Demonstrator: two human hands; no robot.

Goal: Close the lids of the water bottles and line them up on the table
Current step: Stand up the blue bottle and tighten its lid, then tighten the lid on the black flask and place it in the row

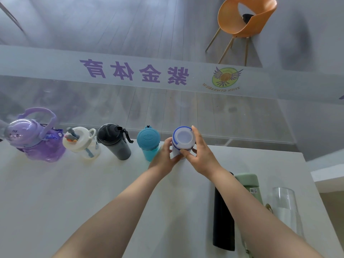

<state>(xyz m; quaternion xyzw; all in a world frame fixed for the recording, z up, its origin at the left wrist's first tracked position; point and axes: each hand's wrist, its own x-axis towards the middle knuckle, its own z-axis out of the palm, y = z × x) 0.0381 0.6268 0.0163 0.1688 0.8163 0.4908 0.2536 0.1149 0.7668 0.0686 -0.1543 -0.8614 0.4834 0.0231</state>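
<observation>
A row of bottles stands along the table's far edge: a purple bottle [35,140] with a handle, a cream bottle [81,142], a dark grey bottle [114,141] and a teal bottle [149,142], all with lids on. At the row's right end is a white bottle with a blue-rimmed lid [183,137]. My left hand [165,155] grips its body from the left. My right hand [199,151] wraps around its lid and upper part from the right.
On the white table [93,192], near my right forearm, stand a tall black bottle [223,216], a pale green bottle [249,183] and a clear glass bottle [284,207]. Behind the table is a glass wall with purple lettering; an orange chair [245,21] stands beyond it.
</observation>
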